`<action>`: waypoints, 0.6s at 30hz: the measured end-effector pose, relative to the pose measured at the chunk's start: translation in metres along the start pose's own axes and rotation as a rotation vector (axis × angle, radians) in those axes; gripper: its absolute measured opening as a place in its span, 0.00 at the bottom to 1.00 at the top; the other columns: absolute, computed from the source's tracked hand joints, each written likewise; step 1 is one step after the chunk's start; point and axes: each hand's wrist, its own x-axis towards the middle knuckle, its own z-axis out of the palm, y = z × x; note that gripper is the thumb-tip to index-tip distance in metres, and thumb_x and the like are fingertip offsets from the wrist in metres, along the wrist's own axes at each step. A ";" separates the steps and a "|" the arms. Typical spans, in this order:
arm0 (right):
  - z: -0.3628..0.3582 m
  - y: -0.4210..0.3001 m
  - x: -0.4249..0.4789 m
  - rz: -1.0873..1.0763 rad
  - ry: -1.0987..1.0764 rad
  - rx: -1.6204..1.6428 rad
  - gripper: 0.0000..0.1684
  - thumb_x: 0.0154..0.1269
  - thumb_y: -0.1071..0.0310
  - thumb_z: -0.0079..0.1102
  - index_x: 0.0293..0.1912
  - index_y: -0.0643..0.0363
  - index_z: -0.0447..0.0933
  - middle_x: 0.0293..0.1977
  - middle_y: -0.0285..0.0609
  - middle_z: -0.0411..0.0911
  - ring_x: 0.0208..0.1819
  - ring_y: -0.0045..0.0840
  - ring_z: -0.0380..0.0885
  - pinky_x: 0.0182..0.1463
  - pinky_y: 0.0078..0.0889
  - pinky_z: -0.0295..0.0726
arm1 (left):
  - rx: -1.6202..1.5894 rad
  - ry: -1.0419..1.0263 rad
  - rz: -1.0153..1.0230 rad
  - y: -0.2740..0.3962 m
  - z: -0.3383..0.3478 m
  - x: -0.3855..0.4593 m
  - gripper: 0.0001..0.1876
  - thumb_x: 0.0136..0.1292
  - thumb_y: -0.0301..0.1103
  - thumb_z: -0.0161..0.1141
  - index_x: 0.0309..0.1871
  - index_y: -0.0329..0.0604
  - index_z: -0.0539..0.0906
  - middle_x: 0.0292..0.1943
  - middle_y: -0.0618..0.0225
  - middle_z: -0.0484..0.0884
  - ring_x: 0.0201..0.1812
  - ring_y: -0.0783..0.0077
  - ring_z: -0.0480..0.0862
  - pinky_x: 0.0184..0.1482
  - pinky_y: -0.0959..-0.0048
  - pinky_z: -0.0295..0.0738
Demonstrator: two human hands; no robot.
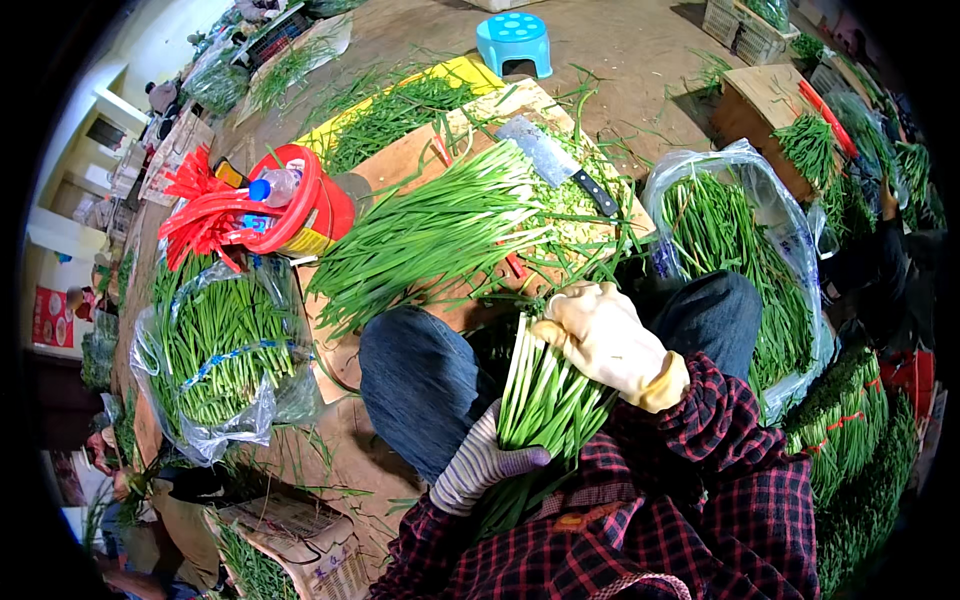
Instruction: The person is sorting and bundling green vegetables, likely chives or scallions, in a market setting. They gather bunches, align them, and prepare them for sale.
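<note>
A bundle of garlic chives (551, 394) lies across my lap, its pale stem ends pointing away from me. My left hand (487, 459), in a striped knit glove with purple fingertips, is wrapped around the leafy part. At the stem ends is my right hand (604, 337), in a cream rubber glove; its fingers are curled at the bundle's tip, and what lies under them is hidden. Before my knees, a loose heap of garlic chives (442, 217) rests on a wooden board (420, 169). A cleaver (551, 161) with a black handle lies on chopped stem bits at the board's far right.
A red bucket (330, 206) with red strips (202, 214) and a plastic bottle (281, 187) stands left. Bagged chives flank me, left (232, 349) and right (739, 240). Tied bundles (844, 420) stand at far right. A blue stool (514, 41) is beyond the board.
</note>
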 end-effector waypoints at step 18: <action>-0.027 -0.004 -0.024 -0.101 0.063 -0.004 0.26 0.53 0.50 0.70 0.38 0.64 0.78 0.39 0.51 0.79 0.47 0.50 0.78 0.51 0.46 0.78 | 0.010 0.093 -0.027 -0.014 -0.006 0.010 0.39 0.49 0.31 0.79 0.64 0.40 0.71 0.55 0.70 0.79 0.55 0.75 0.78 0.61 0.72 0.73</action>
